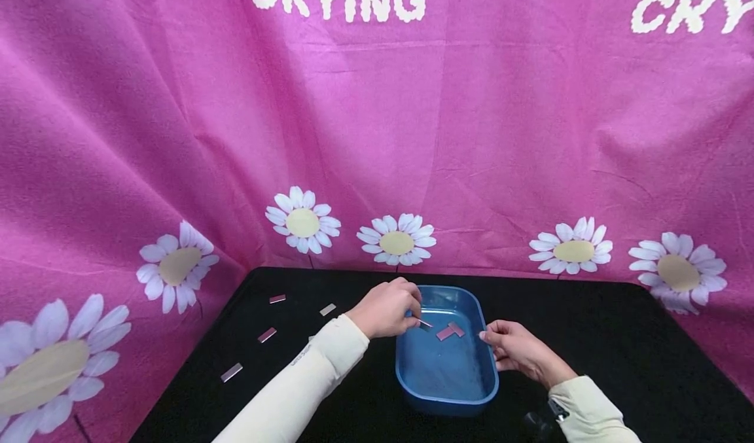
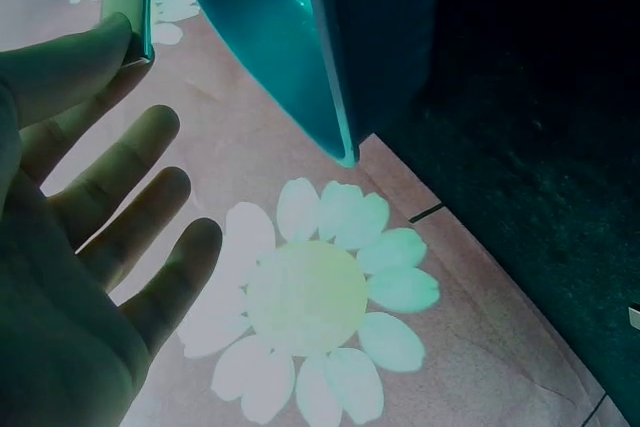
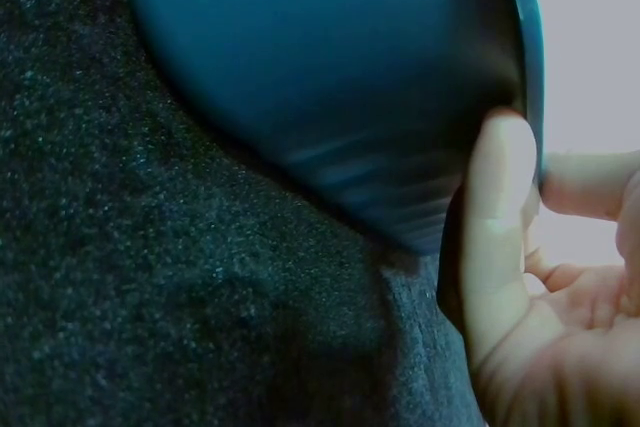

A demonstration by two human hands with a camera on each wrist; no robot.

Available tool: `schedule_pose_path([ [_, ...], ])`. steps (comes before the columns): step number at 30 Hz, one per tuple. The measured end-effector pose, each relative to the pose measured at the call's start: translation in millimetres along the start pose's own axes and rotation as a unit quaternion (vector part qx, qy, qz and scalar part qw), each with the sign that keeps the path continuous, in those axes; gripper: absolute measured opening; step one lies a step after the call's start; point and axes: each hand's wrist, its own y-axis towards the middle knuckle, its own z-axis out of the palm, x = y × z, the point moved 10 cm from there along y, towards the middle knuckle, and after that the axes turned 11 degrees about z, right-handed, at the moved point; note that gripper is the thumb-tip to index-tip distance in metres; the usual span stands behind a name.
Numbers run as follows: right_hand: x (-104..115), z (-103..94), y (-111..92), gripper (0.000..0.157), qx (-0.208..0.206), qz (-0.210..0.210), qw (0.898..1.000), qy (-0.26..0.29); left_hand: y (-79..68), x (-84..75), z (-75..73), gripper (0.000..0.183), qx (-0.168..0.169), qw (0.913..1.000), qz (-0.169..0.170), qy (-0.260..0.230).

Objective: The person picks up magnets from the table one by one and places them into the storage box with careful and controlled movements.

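My left hand (image 1: 389, 309) is over the left side of a blue plastic container (image 1: 448, 400). In the left wrist view its thumb and forefinger pinch a small flat rectangular tile (image 2: 128, 19) with a shiny edge; the other fingers of that hand (image 2: 80, 217) are spread. My right hand (image 1: 524, 351) grips the container's right rim. In the right wrist view, the thumb and a finger of that hand (image 3: 500, 217) pinch the rim of the blue container (image 3: 330, 57). Inside the container lie two pinkish tiles, a front one (image 1: 445, 333) and a back one (image 1: 456, 329), close together.
On the black table (image 1: 559, 305), left of the container, several tiles lie apart: a reddish one (image 1: 277, 298), a pale one (image 1: 327, 309), another reddish one (image 1: 267, 335) and a greyish one (image 1: 232, 372). A pink cloth (image 1: 501, 135) with daisies hangs behind.
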Motion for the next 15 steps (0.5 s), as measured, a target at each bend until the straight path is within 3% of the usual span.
schedule_pose_path([
  [15, 0, -0.9, 1, 0.011, 0.003, 0.004, 1.0, -0.001, 11.6, 6.3, 9.1, 0.011, 0.048, 0.9983, -0.016, 0.028],
])
